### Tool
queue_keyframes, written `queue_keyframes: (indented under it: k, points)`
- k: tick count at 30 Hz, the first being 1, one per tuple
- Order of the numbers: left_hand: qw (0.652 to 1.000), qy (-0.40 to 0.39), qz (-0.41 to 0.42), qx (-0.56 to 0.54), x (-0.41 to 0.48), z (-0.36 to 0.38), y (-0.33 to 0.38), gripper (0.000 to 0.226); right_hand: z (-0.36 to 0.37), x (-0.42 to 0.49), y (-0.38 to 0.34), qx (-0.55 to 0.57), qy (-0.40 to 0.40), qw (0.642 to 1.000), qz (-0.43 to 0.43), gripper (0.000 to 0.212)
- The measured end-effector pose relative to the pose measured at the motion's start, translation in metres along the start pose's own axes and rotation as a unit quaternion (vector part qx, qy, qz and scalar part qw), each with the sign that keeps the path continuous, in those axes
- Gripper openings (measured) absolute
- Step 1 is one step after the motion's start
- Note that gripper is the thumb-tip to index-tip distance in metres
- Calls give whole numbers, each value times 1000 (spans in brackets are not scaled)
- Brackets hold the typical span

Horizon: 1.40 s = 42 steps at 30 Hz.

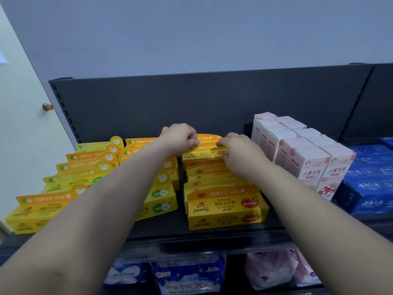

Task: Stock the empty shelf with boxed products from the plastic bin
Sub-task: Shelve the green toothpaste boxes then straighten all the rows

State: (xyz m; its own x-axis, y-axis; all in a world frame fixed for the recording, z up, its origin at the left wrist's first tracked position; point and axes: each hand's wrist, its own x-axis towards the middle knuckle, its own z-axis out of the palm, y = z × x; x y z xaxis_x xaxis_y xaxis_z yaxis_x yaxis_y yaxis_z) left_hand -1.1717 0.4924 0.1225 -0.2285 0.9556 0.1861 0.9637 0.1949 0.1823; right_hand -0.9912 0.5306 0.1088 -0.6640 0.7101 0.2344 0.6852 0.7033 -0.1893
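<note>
On the dark top shelf (212,233) lie rows of yellow and orange boxes. Both my arms reach to the back of the middle row. My left hand (180,138) and my right hand (238,150) pinch the ends of the rearmost yellow box (205,153), which sits at the back of a row of strawberry-print boxes (225,206). More yellow boxes with green apple prints (70,179) fill the left part of the shelf. The plastic bin is out of view.
Upright pink and white cartons (306,154) stand right of the yellow rows, and blue packs (370,182) lie further right. The shelf's dark back panel (191,103) rises behind. Soft packaged goods (187,277) fill the lower shelf. A white door with a knob (47,106) is at left.
</note>
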Motion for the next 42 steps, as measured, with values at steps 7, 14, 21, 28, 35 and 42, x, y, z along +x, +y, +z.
queue_keyframes:
  k: [7,14,21,28,35,42]
  points:
    - [992,-60,0,112,21,19,1,21,10,34,6,15,-109,992,55,24]
    - [998,-56,24,-21,32,5,-6,20,-7,9,4,70,-63,994,49,28]
    - [992,-75,-18,98,57,27,-15,24,-3,-64,2,75,-10,997,-34,58]
    - [989,-23,25,144,70,32,-6,27,13,-102,16,115,6,993,-26,88]
    - [987,7,35,159,68,28,12,12,18,-113,19,132,-3,991,-19,95]
    - [997,-68,45,-3,60,32,27,9,26,-117,19,132,18,991,-25,92]
